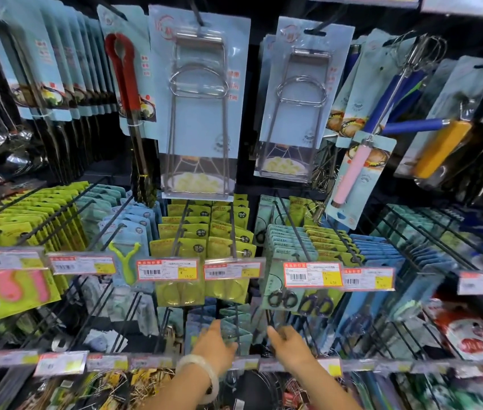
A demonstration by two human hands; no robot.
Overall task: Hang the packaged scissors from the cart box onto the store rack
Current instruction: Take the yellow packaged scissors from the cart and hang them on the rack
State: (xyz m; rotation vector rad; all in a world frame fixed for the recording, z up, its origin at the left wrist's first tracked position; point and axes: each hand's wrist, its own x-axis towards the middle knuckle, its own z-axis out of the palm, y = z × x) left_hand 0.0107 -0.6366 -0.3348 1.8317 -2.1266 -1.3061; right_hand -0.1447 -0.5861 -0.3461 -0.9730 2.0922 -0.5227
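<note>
Store rack (352, 241) of black wire pegs fills the frame, hung with carded kitchen tools above and rows of green and blue carded goods below, price tags (312, 275) along the peg fronts. Lower centre: both hands reach into a lower row of pegs. Left hand (215, 346), pale bangle (201, 377) on the wrist, has fingers curled round the left edge of a blue-grey packaged item (229, 329), thumb side blurred; grip looks closed on the card, though motion blur leaves the exact pinch unclear. Right hand (289, 340) sits just right of it, fingers bent toward the card's right edge and a dark peg (237, 332); whether it grasps the card or only steadies the peg, cannot tell. The card, judged to be the packaged scissors, stands roughly upright between the two hands, long axis vertical, face toward the camera. The peg runs from the rack back toward the viewer and ends just in front of the card, between the hands, so the coming move likely turns on lining the card's hang hole with that peg tip and pushing away from the body. Left hand is nearer the card; right is nearer the peg. Above, black-handled scissors (283, 300) already hang on the next row up. Cart box not in view.
</note>
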